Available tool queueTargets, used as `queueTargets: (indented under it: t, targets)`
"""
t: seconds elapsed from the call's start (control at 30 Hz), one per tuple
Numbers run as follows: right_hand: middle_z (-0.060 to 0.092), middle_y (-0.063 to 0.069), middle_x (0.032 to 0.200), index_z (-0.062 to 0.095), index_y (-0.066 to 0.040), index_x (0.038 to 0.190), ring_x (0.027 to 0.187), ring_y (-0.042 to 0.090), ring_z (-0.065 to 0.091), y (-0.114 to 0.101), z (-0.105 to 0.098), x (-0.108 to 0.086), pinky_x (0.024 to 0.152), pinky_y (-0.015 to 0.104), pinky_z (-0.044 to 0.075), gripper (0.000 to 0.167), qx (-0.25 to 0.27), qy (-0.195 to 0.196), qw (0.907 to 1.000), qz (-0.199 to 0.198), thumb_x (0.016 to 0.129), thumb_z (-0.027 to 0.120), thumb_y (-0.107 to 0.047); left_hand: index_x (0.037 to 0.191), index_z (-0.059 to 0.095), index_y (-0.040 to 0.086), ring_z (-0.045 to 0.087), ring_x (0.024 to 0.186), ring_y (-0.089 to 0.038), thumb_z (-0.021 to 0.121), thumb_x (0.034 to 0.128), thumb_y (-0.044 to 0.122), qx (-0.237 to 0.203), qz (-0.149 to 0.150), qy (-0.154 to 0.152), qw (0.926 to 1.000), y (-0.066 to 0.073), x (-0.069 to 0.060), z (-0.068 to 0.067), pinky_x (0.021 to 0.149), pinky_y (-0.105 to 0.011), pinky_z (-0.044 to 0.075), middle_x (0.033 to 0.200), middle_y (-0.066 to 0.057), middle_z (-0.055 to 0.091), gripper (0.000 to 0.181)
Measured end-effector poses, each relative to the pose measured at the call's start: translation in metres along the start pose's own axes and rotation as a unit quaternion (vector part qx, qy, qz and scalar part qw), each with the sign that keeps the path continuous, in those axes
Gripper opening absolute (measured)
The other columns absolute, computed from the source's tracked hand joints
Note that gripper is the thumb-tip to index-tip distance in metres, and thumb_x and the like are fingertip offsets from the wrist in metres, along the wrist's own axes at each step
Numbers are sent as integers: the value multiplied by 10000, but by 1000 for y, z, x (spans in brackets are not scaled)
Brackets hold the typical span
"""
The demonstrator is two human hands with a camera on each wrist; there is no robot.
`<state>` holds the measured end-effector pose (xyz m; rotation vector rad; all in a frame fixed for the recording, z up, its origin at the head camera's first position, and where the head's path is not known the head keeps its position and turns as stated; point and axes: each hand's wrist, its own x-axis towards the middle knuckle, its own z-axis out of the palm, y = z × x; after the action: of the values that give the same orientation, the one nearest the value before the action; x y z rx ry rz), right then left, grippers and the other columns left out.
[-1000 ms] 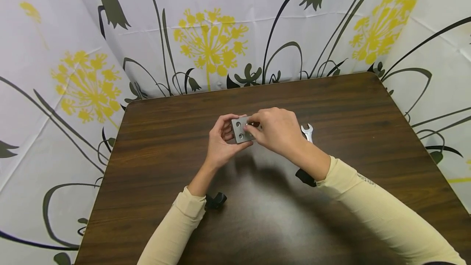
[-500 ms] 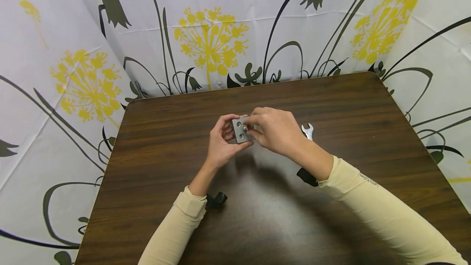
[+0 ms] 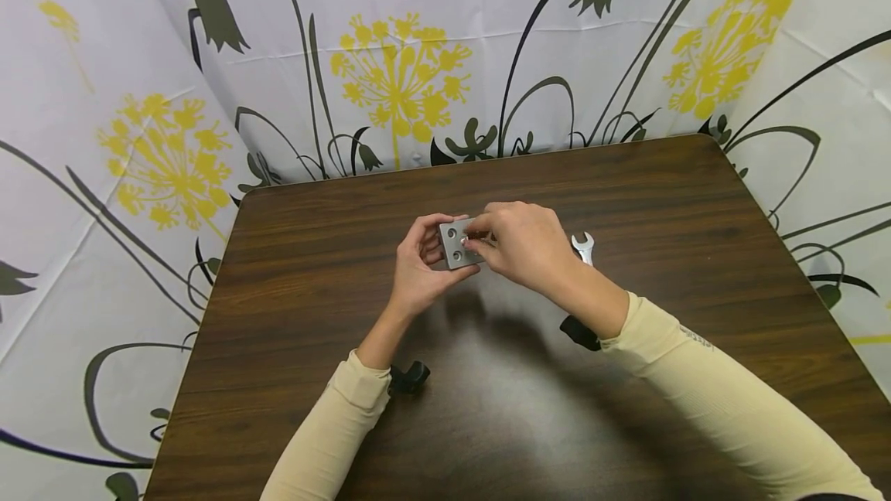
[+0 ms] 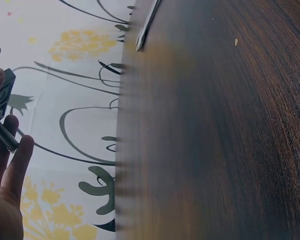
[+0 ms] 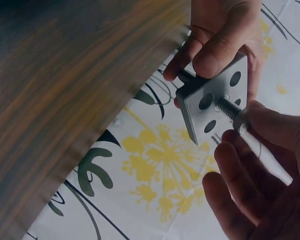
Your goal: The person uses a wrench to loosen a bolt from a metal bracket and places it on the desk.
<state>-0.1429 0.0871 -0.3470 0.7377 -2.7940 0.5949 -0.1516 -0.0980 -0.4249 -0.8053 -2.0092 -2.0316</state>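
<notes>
Head view: The metal plate [image 3: 453,246] is held above the desk [image 3: 313,277]. The left hand [image 3: 415,269] grips the plate from its left side, fingers clamped on its edges. The right hand [image 3: 525,246] is on the opposite side, thumb and forefinger pinching a bolt [image 3: 465,241] at the plate's face. A wrench [image 3: 583,247] lies on the desk, to the right of the plate.

Left wrist view: A threaded rod [image 4: 5,134] shows beside the plate, near the left hand's fingertips; whether it belongs to the bolt cannot be told.

Right wrist view: The bolt's long axis stands roughly square to the plate's face, its threaded end at the face between the holes, its head outward. The right hand is nearer the head. Thread depth in the plate is hidden.
</notes>
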Motion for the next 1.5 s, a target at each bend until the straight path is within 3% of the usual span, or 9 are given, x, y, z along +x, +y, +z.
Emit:
queueTargets:
  t: [0.13,0.33,0.57,0.8,0.93,1.1,1.27,1.33,1.5]
  targets:
    - [659,-59,918,777,-242,1061,704,100,576,0,-2,-1,530,311,474,219,-94,-66,9995,-300,848,779,-194,1233,489,-106,643,1092,-288,810,627,-221,-12,-5,7,10000,1,0,0,840,-361,560,1256,-232,622,696]
    - [675,-66,930,765,-234,1101,694,96,582,1,-2,-2,520,322,470,258,-131,46,9996,-252,846,784,-266,1231,493,-100,646,1080,-304,816,630,-209,3,-35,25,10000,2,0,0,835,-359,562,1251,-224,627,690]
    - [676,-101,816,782,-223,1010,610,97,559,-2,-1,-2,468,312,428,238,56,340,9989,312,870,738,-410,1225,495,-102,643,1086,-315,815,628,-212,64,-54,47,10000,4,0,-1,840,-375,560,1248,-225,629,687]
    - [626,-114,639,772,-220,838,514,98,514,-7,0,1,427,311,395,212,111,507,9963,689,886,711,-417,1231,497,-98,646,1088,-283,823,641,-189,179,-90,27,9998,6,0,-2,837,-380,561,1248,-222,630,680]
    - [649,-100,698,779,-201,902,551,96,539,-7,1,1,445,313,421,166,71,395,9978,528,886,727,-357,1233,498,-94,648,1079,-299,826,638,-187,176,-26,16,9998,4,0,-1,832,-410,562,1244,-223,632,686]
    - [674,-84,888,783,-227,1020,673,98,593,-6,-1,0,498,316,464,163,-45,143,9999,17,857,775,-241,1250,523,-11,644,1089,-289,848,622,-166,81,32,33,10000,-15,-2,-5,830,-367,563,1259,-137,646,724]
    - [662,-73,941,774,-245,1057,705,97,590,-3,-3,-1,506,314,465,227,-146,4,9996,-223,833,797,-211,1244,500,-69,641,1091,-306,825,625,-202,80,-16,27,10000,-5,-1,-3,841,-387,559,1263,-190,632,711]
    - [667,-72,926,771,-242,1069,686,98,582,-2,-3,-1,495,316,454,235,-117,19,9998,-156,835,795,-253,1231,485,-110,645,1085,-297,809,623,-226,96,-41,39,9999,3,-1,-1,840,-371,560,1254,-229,624,699]
    - [674,-109,775,778,-211,1005,591,91,558,0,-1,-1,451,307,419,223,193,280,9988,363,876,740,-389,1225,484,-117,649,1080,-287,807,622,-229,82,9,41,10000,4,0,0,825,-332,563,1246,-246,623,694]
